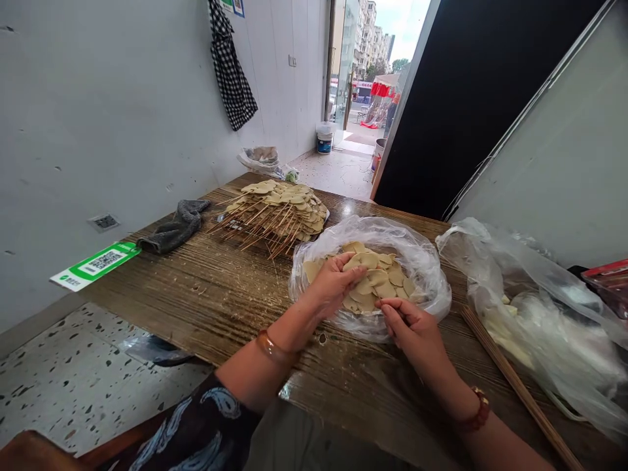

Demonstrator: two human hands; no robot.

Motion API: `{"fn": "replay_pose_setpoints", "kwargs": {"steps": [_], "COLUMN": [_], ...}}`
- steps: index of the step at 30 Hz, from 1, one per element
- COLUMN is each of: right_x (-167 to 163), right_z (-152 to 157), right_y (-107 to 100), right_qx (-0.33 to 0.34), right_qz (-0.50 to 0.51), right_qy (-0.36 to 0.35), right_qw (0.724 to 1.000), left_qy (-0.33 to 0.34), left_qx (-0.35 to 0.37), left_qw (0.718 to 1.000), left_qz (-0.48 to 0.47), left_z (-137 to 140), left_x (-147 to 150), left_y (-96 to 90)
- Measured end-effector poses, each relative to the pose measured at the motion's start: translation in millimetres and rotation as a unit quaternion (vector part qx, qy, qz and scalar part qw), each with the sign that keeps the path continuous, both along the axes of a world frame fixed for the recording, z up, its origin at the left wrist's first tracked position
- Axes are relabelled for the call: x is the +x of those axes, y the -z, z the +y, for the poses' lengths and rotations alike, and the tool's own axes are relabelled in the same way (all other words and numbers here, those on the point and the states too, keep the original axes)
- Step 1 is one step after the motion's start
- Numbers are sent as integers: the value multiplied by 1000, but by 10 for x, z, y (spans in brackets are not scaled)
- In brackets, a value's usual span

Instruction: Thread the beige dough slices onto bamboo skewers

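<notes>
Thin tan round slices fill a clear plastic bag that lies open on the wooden table. My left hand is over the bag's left side, its thumb and fingers closed on a tan slice. At the bag's near edge, my right hand is closed in a pinch beside the slices. What lies between its fingertips is too small to make out. Beyond the bag to the left rises a pile of skewered slices, its wooden sticks pointing toward the near left.
A bundle of wooden skewers lies right of my right hand, beside another plastic bag with pale contents. A dark grey cloth and a green QR-code card rest on the table's left edge.
</notes>
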State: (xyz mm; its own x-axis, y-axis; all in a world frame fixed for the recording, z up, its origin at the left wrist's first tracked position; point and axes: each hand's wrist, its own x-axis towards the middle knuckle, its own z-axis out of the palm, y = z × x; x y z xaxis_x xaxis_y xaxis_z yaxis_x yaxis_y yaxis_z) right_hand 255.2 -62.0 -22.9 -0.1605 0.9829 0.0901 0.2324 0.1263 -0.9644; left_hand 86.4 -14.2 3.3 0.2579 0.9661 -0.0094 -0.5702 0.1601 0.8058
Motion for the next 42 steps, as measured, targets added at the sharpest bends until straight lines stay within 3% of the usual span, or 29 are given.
{"fn": "replay_pose_setpoints", "kwargs": {"steps": [13, 27, 32, 34, 38, 42], "right_x": [28, 23, 70, 113, 205, 251], "right_z": [27, 73, 94, 102, 137, 185], "right_y": [22, 61, 27, -12, -76, -82], "right_qx": [28, 19, 37, 48, 44, 17], "right_qz": [-72, -24, -62, -68, 0, 86], "right_qy": [4, 14, 15, 27, 80, 114], "right_qw": [997, 999, 997, 996, 996, 990], "left_qy": [-35, 19, 35, 7, -112, -193], "left_qx": [-4, 9, 20, 24, 48, 108], "left_qw": [999, 999, 998, 998, 985, 937], "left_qz": [4, 41, 54, 66, 121, 271], "left_z": [-1, -20, -36, -18, 66, 170], "left_x": [65, 170, 194, 151, -42, -234], "left_y": [25, 146, 141, 105, 16, 26]}}
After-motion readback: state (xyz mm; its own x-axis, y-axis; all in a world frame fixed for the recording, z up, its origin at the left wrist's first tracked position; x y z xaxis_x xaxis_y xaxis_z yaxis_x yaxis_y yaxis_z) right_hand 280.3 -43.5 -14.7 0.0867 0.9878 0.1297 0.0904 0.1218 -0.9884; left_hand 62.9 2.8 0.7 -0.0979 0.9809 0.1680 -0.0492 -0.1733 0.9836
